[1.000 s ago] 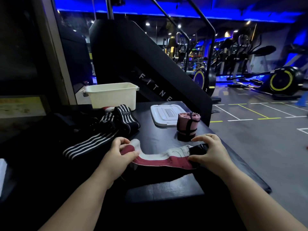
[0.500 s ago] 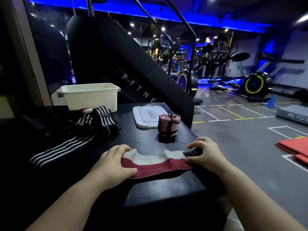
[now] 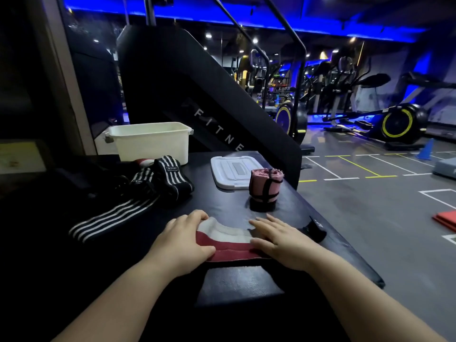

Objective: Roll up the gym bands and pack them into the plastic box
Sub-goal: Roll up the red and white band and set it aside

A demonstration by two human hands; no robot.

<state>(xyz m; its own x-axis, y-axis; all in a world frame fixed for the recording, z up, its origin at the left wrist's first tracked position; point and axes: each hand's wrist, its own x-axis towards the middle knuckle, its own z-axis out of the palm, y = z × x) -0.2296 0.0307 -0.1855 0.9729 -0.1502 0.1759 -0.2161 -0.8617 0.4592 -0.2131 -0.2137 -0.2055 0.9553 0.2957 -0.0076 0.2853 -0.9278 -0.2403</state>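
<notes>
Left hand (image 3: 182,240): fingers curled over the left end of the red-and-white band (image 3: 229,239), thumb laid on its red edge; it grips that end. Right hand (image 3: 278,243): fingers straight and together, palm down, pressing flat on the band's right part; it holds nothing.

The band lies unrolled on the black bench pad (image 3: 241,282), spanning the gap between the two hands. Its black tab (image 3: 314,229) projects just beyond the right hand's outer side.

Ahead of the right hand's fingertips, apart from them, a rolled pink band (image 3: 265,185) stands on end, strapped in black. The lid (image 3: 234,171) lies flat just behind that roll. Ahead and left of the left hand, loose striped bands (image 3: 138,193) lie in a heap. The plastic box (image 3: 150,141) stands uncovered beyond the heap, farthest from both hands.
</notes>
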